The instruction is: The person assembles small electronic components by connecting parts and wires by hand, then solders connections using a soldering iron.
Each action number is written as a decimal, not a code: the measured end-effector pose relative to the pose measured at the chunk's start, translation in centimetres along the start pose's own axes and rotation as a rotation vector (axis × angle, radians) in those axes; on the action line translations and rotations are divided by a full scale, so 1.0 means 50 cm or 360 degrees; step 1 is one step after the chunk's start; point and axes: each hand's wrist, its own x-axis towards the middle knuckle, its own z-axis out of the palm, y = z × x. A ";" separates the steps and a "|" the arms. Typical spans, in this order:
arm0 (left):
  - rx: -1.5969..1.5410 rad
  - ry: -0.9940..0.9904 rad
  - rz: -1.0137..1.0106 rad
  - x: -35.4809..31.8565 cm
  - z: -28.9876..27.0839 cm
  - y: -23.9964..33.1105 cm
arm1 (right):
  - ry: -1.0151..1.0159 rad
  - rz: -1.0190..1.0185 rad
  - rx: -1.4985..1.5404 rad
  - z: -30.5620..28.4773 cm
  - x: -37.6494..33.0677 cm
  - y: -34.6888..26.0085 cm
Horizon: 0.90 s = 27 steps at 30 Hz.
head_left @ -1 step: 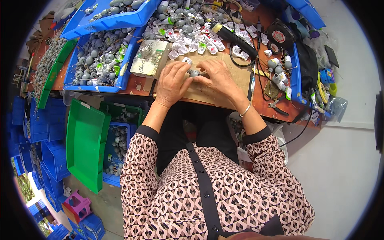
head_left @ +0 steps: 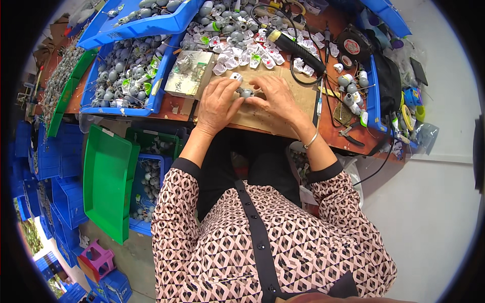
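Note:
Over a sheet of brown cardboard (head_left: 298, 96) on the bench, my two hands meet at a small grey rounded part (head_left: 246, 93). My left hand (head_left: 216, 105) has its fingers bent and its thumb against the left side of this part. A small white plastic housing (head_left: 236, 77) shows at the left fingertips; whether it is held or lies there I cannot tell. My right hand (head_left: 277, 98) pinches the grey part from the right, thumb below and fingers curled above. The fingers partly hide the part.
White housings (head_left: 250, 58) lie heaped beyond my hands. A pale block (head_left: 189, 76) and a blue bin (head_left: 156, 103) of grey parts stand left. To the right are a black-handled tool (head_left: 298, 50) with its cable, pliers (head_left: 351, 136) and another blue bin (head_left: 375, 96).
The fingers of my right hand have shifted very slightly around the grey part, which shows a little more. Everything else stays where it was.

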 end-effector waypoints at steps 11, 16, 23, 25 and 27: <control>-0.0070 0.0019 -0.0134 -0.005 0.009 -0.010 | 0.0099 -0.0002 0.0078 0.020 -0.012 0.012; -0.0053 0.0012 -0.0149 -0.007 0.012 -0.012 | 0.0145 -0.0001 0.0239 0.017 -0.018 0.024; -0.0039 0.0017 -0.0164 -0.006 0.011 -0.010 | 0.0247 -0.0003 0.0259 0.018 -0.023 0.008; -0.0042 0.0004 -0.0167 -0.005 0.010 -0.009 | 0.0238 0.0032 0.0057 0.014 -0.027 0.003; -0.0023 0.0037 -0.0147 -0.004 0.007 -0.009 | 0.0175 0.0082 0.0038 0.016 -0.029 0.002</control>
